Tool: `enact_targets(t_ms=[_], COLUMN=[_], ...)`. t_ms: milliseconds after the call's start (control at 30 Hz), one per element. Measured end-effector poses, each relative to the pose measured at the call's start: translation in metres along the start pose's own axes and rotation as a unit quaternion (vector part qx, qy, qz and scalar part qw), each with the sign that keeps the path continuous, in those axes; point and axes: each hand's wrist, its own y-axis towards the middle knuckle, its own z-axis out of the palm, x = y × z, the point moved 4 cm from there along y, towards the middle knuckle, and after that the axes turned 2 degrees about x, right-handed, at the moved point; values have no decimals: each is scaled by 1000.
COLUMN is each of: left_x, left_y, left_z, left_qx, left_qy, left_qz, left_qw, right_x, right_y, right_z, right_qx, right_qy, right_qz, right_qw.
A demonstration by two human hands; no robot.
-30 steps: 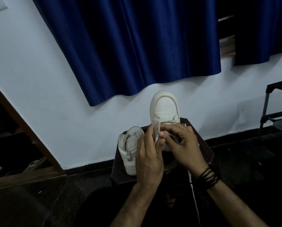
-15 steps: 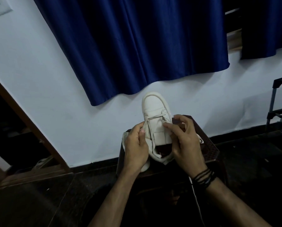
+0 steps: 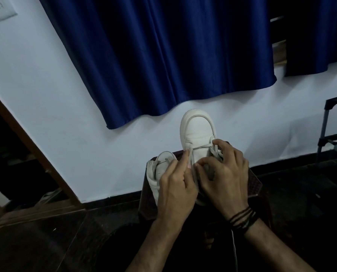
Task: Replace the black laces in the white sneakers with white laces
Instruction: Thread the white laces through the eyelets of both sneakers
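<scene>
Both hands' fingers (image 3: 185,157) pinch a white lace (image 3: 200,147) on a sneaker (image 3: 198,130).

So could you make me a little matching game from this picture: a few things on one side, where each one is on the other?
Things:
1. curtain
2. second sneaker
3. black wristbands
4. white lace

Places:
a. across the front of the held sneaker
b. on the wall behind
c. on the right wrist
d. left of the held sneaker

Pairs: 1-b, 2-d, 3-c, 4-a

We have brought our left hand (image 3: 175,181) in beside our right hand (image 3: 222,173) over the sneaker (image 3: 198,132); its fingertips (image 3: 186,154) now pinch the white lace (image 3: 201,147), and the second sneaker (image 3: 159,167) shows beside them again.
</scene>
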Motion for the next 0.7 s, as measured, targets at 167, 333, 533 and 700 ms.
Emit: enact_targets(t_ms=[167, 333, 533, 700], left_x=[-5, -11, 4, 8], left_y=[-2, 0, 5, 4], left_z=[6, 7, 7, 4], left_qx=[-3, 1, -18, -15], left_qy=[8, 39, 45, 30], left_qz=[7, 7, -58, -77], left_qw=[1000, 999, 997, 996], right_x=[6, 3, -5, 0], right_y=[-4, -4, -2, -4], right_z=[-1, 5, 10, 13], right_qx=[-20, -33, -18, -5], right_qy=[-68, -84, 31, 22], right_qz=[-32, -57, -74, -81], right_qw=[997, 994, 997, 996])
